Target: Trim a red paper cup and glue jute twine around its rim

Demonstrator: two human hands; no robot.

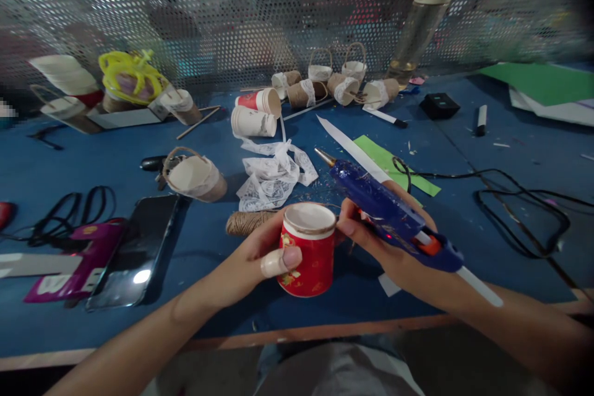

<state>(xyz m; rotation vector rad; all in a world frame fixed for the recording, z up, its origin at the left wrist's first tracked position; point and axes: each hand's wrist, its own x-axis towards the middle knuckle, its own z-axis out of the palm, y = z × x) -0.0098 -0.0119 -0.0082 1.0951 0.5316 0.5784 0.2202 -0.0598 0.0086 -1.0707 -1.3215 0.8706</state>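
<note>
Upright near the table's front edge is a red paper cup point(310, 263) with a white rim band and brown twine running below its lip. My left hand point(273, 253) wraps round its left side, the bandaged thumb across the front. My right hand point(394, 247) grips a blue hot glue gun point(380, 198), its metal nozzle pointing up and left and a white glue stick point(480, 286) sticking out at the rear. The right fingertips are close to the cup's right rim. Behind my left hand lies a roll of brown twine point(248, 223), partly hidden.
White lace point(273, 176) lies behind the cup. Twine-wrapped cups point(343, 88) stand and lie along the perforated screen point(208, 18). To the left are a phone point(139, 247) and a small basket point(197, 179); to the right, a black cable point(510, 247), green paper point(542, 81) and a bottle point(420, 25).
</note>
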